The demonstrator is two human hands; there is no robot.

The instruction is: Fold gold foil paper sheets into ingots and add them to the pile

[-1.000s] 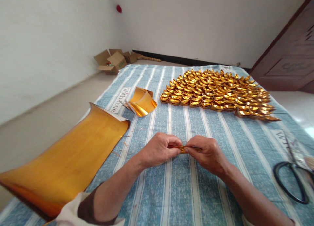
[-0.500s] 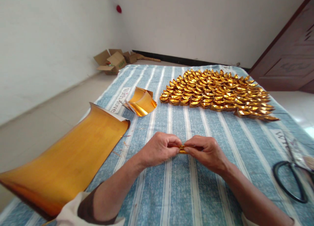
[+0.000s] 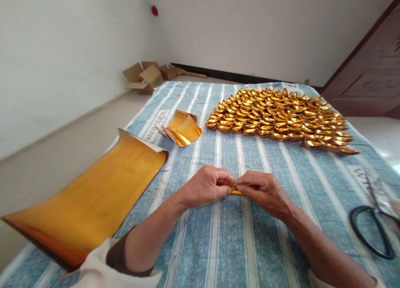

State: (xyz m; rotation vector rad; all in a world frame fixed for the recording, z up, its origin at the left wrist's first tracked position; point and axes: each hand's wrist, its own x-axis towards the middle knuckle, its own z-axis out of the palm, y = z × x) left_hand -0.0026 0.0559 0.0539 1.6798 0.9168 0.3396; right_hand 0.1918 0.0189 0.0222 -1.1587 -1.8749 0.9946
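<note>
My left hand (image 3: 204, 185) and my right hand (image 3: 262, 190) meet over the blue striped cloth (image 3: 237, 238), both pinching one small folded piece of gold foil paper (image 3: 234, 189). Most of that piece is hidden between my fingers. A large curled sheet of gold foil (image 3: 90, 200) lies to the left of my left forearm. A smaller curled stack of cut gold squares (image 3: 183, 127) sits beyond my left hand. Further away, several folded gold ingots (image 3: 281, 117) lie in tight rows.
Black-handled scissors (image 3: 373, 232) lie at the right edge of the cloth. Open cardboard boxes (image 3: 146, 75) stand on the floor by the far wall corner. A dark wooden door (image 3: 368, 75) is at the right. Pale floor runs along the left.
My hands have shifted slightly closer together on the gold piece, fingers working it. The view has tilted a little; everything else lies as before.
</note>
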